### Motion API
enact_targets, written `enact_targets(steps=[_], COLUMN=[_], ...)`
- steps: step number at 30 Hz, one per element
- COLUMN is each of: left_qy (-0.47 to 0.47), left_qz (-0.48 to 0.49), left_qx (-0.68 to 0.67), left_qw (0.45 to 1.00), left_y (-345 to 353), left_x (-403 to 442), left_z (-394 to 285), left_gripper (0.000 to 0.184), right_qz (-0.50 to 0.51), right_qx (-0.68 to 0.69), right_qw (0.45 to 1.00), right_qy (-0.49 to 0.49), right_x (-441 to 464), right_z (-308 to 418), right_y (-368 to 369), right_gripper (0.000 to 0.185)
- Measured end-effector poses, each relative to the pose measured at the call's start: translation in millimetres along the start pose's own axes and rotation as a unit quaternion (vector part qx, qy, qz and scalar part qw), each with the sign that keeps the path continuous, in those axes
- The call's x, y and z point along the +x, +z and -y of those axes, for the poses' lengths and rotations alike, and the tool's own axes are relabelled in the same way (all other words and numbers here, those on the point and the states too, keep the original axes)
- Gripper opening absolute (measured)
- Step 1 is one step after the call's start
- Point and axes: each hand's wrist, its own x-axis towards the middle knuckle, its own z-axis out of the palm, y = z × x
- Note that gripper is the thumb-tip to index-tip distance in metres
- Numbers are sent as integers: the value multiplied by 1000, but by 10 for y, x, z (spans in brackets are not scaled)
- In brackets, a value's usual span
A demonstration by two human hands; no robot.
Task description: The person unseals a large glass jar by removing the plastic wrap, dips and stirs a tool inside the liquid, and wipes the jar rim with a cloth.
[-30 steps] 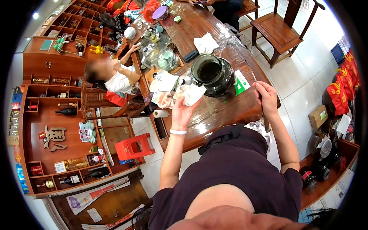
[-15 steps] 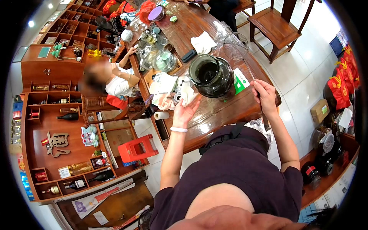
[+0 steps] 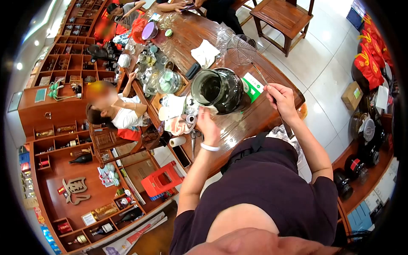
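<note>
My right hand [image 3: 280,98] is closed around the long thin handle of a wire skimmer [image 3: 241,49]. Its round coiled head hovers over the far right part of the wooden table. My left hand [image 3: 208,126], blurred and wearing a pale bangle, is beside the near left side of a large dark glass jar [image 3: 231,93]. I cannot make out whether its fingertips touch the jar. The jar's wide mouth faces up and left, with dark contents inside. Left of that hand lie a crumpled pale cloth [image 3: 175,125] and scissors [image 3: 194,142].
A green and white card [image 3: 253,87] lies behind the jar. Further left are a folded white cloth [image 3: 205,54], a black case [image 3: 193,70] and a glass bowl [image 3: 168,81]. A seated person [image 3: 127,112] is at the left table edge; a red stool [image 3: 162,178] stands near.
My left hand has left the cloths and moved toward the jar. My right hand still holds the skimmer. The whole view has shifted and turned, bringing another person into sight at the top left.
</note>
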Motion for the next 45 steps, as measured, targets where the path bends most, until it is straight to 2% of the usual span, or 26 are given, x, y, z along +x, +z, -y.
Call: enact_targets(steps=[1, 3, 4, 5, 8, 9, 10, 11, 12, 14, 15, 16, 18, 20, 24, 28, 30, 31, 32, 34, 35, 37, 38, 40, 44, 45], left_qy=[-56, -113, -175, -190, -173, -150, -123, -41, 18, 197, 270, 359, 448, 528, 570, 632, 550, 541, 501, 491, 493, 455, 459, 353, 342, 254], left_qz=[36, 190, 207, 260, 357, 396, 427, 437, 465, 500, 521, 569, 618, 643, 682, 620, 598, 595, 575, 546, 545, 507, 507, 459, 398, 400], left_qx=[-56, -162, -178, -169, -15, 120, 251, 384, 407, 493, 499, 495, 526, 485, 429, 425, 541, 532, 587, 583, 583, 584, 582, 661, 666, 684], left_qw=[996, 962, 946, 932, 918, 898, 860, 812, 786, 684, 638, 551, 376, 270, 162, 188, 217, 264, 272, 347, 346, 442, 439, 477, 530, 555], left_y=[57, -169, -233, -259, 54, 140, 286, 409, 570, 763, 876, 977, 1086, 1068, 957, 1002, 1029, 1045, 1054, 1040, 1025, 1002, 993, 986, 819, 874], left_x=[43, 556, 773, 956, 1109, 1297, 1335, 1324, 1248, 1320, 1261, 1195, 1017, 847, 739, 932, 1007, 1039, 1052, 1089, 1138, 1212, 1252, 1262, 1407, 1236], left_z=[-253, -239, -299, -385, -906, -973, -1098, -1217, -1305, -1218, -1201, -1220, -1326, -1276, -1315, -1198, -1181, -1192, -1191, -1176, -1153, -1134, -1131, -1170, -1071, -1232], left_gripper=[31, 26, 26, 27, 32, 33, 34, 36, 32, 25, 25, 27, 23, 20, 18, 19, 19, 19, 21, 20, 20, 13, 13, 19, 24, 28], right_qz=[-5, -10, -13, -15, -10, -16, -17, -19, -24, -34, -39, -36, -34, -42, -40, -37, -37, -33, -28, -27, -27, -33, -39, -46, -55, -55], right_qx=[-1, 2, 1, 1, -10, -6, 5, 15, 18, 16, 19, 21, 26, 17, 29, 37, 36, 35, 33, 32, 31, 24, 16, 25, 45, 45], right_qw=[1000, 1000, 1000, 1000, 1000, 1000, 1000, 1000, 999, 999, 999, 999, 999, 999, 999, 999, 999, 999, 999, 999, 999, 999, 999, 998, 997, 997], right_qy=[0, 0, 1, 2, -4, -5, -11, -15, -16, -14, -14, -12, -9, -11, -12, -12, -14, -16, -19, -19, -20, -20, -19, -24, -39, -42], right_x=[4, 7, 8, 12, 44, 46, 54, 54, 54, 60, 58, 54, 47, 53, 48, 40, 26, 9, -7, -53, -75, -129, -156, -203, -280, -293], right_z=[-10, -21, -16, -15, -30, -25, -10, -5, -8, -12, -8, 1, 3, 4, 12, 18, 23, 26, 27, 30, 33, 36, 40, 45, 39, 45], right_y=[-20, -47, -63, -74, -96, -106, -104, -103, -113, -138, -148, -159, -181, -195, -192, -194, -207, -217, -225, -246, -257, -280, -299, -332, -400, -411], right_gripper=[19, 19, 19, 19, 19, 19, 19, 19, 19, 19, 19, 20, 20, 20, 20, 19, 19, 20, 20, 20, 19, 19, 20, 19, 19, 19])
